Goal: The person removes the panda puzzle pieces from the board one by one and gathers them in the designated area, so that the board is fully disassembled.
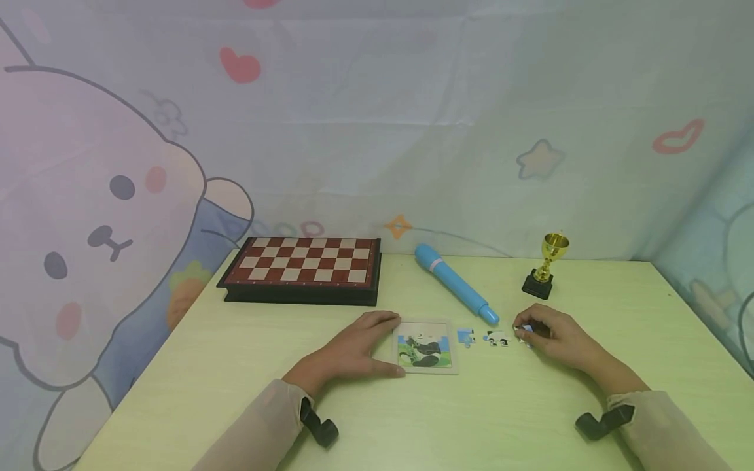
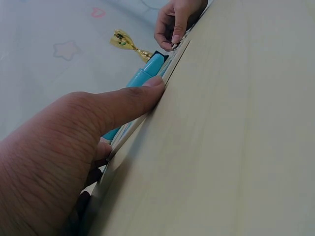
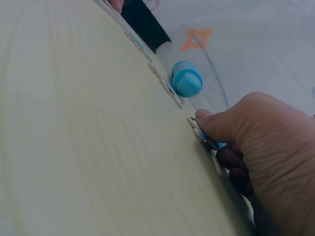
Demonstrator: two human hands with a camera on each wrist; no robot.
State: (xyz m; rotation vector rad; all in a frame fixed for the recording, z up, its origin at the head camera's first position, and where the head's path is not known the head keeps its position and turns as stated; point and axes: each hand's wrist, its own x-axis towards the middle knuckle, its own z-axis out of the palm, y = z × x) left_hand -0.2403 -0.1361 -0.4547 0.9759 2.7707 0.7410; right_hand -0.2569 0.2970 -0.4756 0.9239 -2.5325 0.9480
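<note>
Chessboard (image 1: 303, 269) back-left, pen (image 1: 456, 283) and trophy (image 1: 546, 265) behind the puzzle tray (image 1: 425, 347) — loose pieces (image 1: 482, 337) to its right.

Head view looks down across the table (image 1: 235, 392); both wrist views skim it closely, facing each other.

The table (image 1: 235, 366) has a smooth, matt pale wood-look top; the trophy (image 1: 554, 247) is glossy gold metal-look on a black base; the pen (image 1: 453, 284) is smooth blue plastic; the chessboard (image 1: 306, 260) looks satin; the backdrop (image 1: 412, 118) is printed cloth
</note>
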